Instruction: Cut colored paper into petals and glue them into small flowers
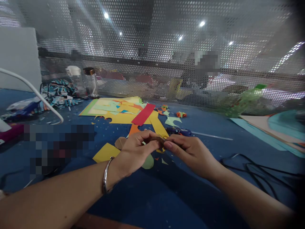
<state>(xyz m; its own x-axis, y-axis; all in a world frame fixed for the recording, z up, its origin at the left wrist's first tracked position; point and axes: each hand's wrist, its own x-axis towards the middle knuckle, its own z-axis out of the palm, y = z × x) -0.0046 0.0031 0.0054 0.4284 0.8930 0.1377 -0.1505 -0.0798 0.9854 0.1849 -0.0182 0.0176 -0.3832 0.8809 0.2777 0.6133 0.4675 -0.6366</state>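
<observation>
My left hand (134, 152), with a silver bangle (106, 175) on its wrist, pinches a small brown piece of paper (161, 143). From the other side my right hand (194, 152) grips the same piece between thumb and fingers. Both hands are raised above the blue table, fingertips almost meeting, so they hide most of the piece. Beneath and beside my left hand lie a brown paper disc (120, 143), a yellow paper piece (107, 152) and a pale green round piece (148, 162). Beyond my right hand rests what looks like a glue gun (180, 131) with a clear stick (212, 136).
Yellow sheets (121, 118), a red strip (144, 114) and paper scraps lie ahead. A black cable (250, 165) and blue paper (259, 135) are at right. A white curved cord (35, 90) and two bottles (91, 84) stand left. A perforated metal panel (143, 38) closes the back.
</observation>
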